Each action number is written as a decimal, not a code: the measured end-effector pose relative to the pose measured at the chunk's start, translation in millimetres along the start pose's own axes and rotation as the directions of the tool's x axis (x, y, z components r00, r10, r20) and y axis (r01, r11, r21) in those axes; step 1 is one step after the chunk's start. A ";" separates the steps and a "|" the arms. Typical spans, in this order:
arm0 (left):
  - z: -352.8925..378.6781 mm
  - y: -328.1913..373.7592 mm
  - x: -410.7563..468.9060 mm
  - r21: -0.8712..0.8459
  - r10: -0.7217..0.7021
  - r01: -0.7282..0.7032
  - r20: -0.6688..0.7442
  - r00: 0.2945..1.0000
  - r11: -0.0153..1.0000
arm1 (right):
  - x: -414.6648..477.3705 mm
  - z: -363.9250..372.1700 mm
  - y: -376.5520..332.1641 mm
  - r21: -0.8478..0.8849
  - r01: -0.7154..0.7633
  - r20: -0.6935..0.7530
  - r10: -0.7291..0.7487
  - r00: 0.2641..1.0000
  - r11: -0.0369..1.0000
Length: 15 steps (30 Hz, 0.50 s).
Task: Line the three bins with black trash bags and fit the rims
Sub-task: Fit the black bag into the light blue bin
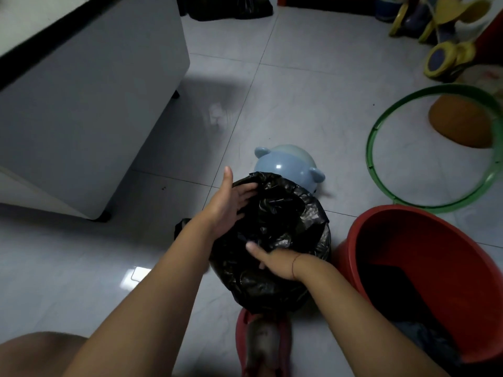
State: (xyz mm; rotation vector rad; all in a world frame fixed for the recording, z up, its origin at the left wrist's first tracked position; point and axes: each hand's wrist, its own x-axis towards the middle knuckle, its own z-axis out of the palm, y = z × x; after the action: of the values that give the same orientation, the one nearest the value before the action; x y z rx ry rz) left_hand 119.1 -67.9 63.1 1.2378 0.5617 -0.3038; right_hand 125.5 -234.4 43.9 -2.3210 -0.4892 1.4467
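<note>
Black plastic is where both grips are at. My left grip [231, 202] is spread, with the fingers straight and laid flat just inside the far-left edge of the black trash bag [275, 221], and the thumb poking up outside the mouth. My right grip [272, 263] sits on the near edge of the same bag, thumb stretched out along the film. Its fingers dip down out of view, so I can't tell if they're pinching the plastic or just pressing on it. There's a thin cord round that wrist.

The bag is all crumpled and draped over something roundish standing on the grey tiled floor [299, 77], mouth facing up. Whatever is under it is totally covered, so no rim showing from my end.

Just behind the bag, touching it or as good as, is a blue eared tub [288, 167], glossy, down on the tiles. Just to the right stands a red bucket [362, 240], open at the top and dark inside. I can't make out what that dark stuff is.

Below the bag there's a foot in a red slipper [261, 344], its toe right up against the plastic. Further right a green hoop [377, 148] lies on the floor with an orange lump [462, 123] inside its ring. A yellow and blue toy [446, 58] sits beyond that, and a white cabinet [81, 104] fills the left side.
</note>
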 end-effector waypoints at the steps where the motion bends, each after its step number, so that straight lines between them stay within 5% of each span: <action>1: 0.5 2.2 -0.9 -0.009 0.008 -0.008 -0.043 0.999 1.000 | -1.3 -7.7 -1.9 0.080 0.032 -0.125 -0.022 0.992 0.996; 4: 11.1 6.7 -1.2 -0.106 0.003 -0.026 -0.213 0.977 0.994 | 1.1 -35.2 -4.0 0.428 0.245 -0.457 -0.025 0.889 0.870; 7: 32.4 -6.5 -3.7 -0.154 -0.127 0.096 -0.210 0.970 0.983 | 4.6 -44.4 -8.0 0.722 0.238 -0.308 -0.006 0.951 0.650; 10: 35.4 -29.1 -10.8 -0.198 -0.231 0.194 -0.181 0.956 0.961 | 16.1 -39.8 -4.1 0.716 0.193 -0.306 0.052 0.951 0.671; 15: 21.0 -40.1 -11.7 -0.234 -0.186 0.122 -0.278 0.942 0.965 | 19.2 -41.0 -3.1 0.723 0.272 -0.449 0.131 0.884 0.636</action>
State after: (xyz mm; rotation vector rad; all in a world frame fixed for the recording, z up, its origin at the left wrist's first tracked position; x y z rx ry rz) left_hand 94.0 -101.2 41.9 1.0373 0.9329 -0.1821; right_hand 170.2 -227.5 47.2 -1.7727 0.1791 0.7473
